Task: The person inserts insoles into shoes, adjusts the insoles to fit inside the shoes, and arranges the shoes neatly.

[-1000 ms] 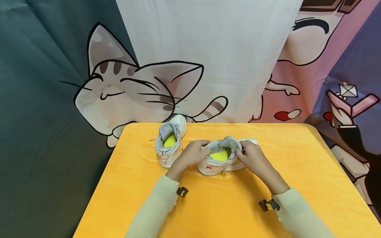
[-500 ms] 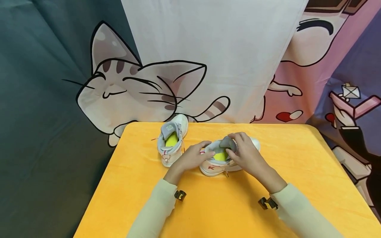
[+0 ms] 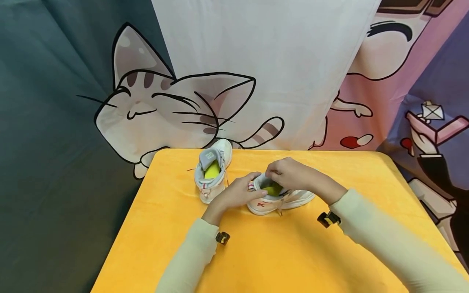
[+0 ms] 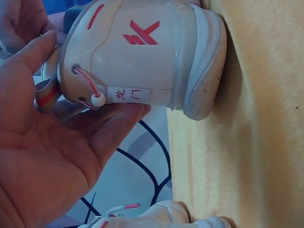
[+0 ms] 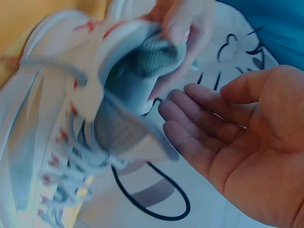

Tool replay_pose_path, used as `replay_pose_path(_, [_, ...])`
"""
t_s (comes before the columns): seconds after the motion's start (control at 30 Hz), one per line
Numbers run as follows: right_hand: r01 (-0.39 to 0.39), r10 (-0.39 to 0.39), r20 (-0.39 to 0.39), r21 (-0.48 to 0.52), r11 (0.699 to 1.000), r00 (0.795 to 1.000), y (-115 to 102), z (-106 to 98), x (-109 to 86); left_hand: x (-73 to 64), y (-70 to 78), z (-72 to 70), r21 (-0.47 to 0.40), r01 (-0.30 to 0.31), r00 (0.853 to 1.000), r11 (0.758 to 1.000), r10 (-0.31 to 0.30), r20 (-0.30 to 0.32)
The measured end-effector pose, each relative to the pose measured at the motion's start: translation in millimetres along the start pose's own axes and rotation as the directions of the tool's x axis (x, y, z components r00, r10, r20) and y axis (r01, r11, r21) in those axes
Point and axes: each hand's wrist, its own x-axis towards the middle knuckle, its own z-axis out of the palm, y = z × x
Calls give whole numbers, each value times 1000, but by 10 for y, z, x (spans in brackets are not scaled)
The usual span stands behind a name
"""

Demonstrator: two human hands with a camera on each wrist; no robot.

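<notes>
A white and pale pink sneaker [image 3: 264,206] lies on the yellow table with its toe to the right. My left hand [image 3: 237,193] grips its heel collar, thumb over the rim and fingers along the outside; the left wrist view shows the red logo on the heel side [image 4: 142,35]. Inside the shoe is a yellow-green insole [image 3: 272,190]. Over the opening hovers my right hand [image 3: 290,176], which partly covers it. In the right wrist view its fingers [image 5: 194,128] are loosely bent and hold nothing, close to the grey tongue [image 5: 130,135], which sticks up.
The matching sneaker [image 3: 212,192] stands left of my left hand, toe toward the back edge. Behind the yellow table [image 3: 264,252] hangs a printed cloth [image 3: 304,73] with a cartoon cat.
My right hand has let go of the tongue, which it held half a second ago, and moved left over the shoe opening. The left hand stays at the heel.
</notes>
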Motion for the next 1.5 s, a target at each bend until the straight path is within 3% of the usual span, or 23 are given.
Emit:
replay_pose_path(0.23, [-38, 38, 7, 8, 999, 999, 86, -37, -8, 56, 99, -13, 48, -34, 999, 998, 34, -13])
replay_pose_path(0.37, [-29, 29, 10, -39, 999, 1000, 113, -28, -18, 78, 134, -13, 48, -48, 998, 998, 50, -25])
replay_pose_path(0.5, [7, 10, 130, -126, 992, 992, 154, -4, 26, 77, 124, 2, 53, -14, 999, 999, 16, -45])
replay_pose_path(0.57, [12, 26, 235, -156, 988, 972, 183, 14, 83, 65, 113, 1, 46, -8, 999, 999, 11, -51])
replay_pose_path(0.67, [11, 65, 399, -185, 983, 915, 270, 12, 179, 64, 97, 8, 29, -22, 999, 999, 23, -45])
replay_pose_path(0.77, [-12, 106, 530, -178, 984, 841, 352, -44, 271, 63, 90, 18, 14, -20, 999, 1000, 20, -37])
replay_pose_path(0.97, [-86, 143, 686, -118, 989, 713, 352, -197, 448, 48, 88, 26, 31, -16, 999, 999, 17, -41])
replay_pose_path(1.1, [-226, 210, 758, -84, 970, 617, 296, -217, 558, 44, 92, 23, 44, -31, 999, 999, 33, -33])
replay_pose_path(1.27, [-460, 239, 849, 5, 888, 471, 197, -187, 649, 47, 91, 39, 62, -70, 997, 996, 72, -34])
replay_pose_path(1.33, [-516, 229, 871, 33, 856, 435, 155, -173, 682, 44, 93, 47, 52, -81, 996, 995, 83, -44])
replay_pose_path(1.4, [-536, 234, 880, 28, 844, 413, 120, -151, 717, 36, 97, 55, 39, -84, 995, 996, 86, -56])
replay_pose_path(1.5, [-555, 260, 872, 16, 831, 415, 87, -121, 753, 17, 104, 61, 35, -73, 994, 997, 75, -78])
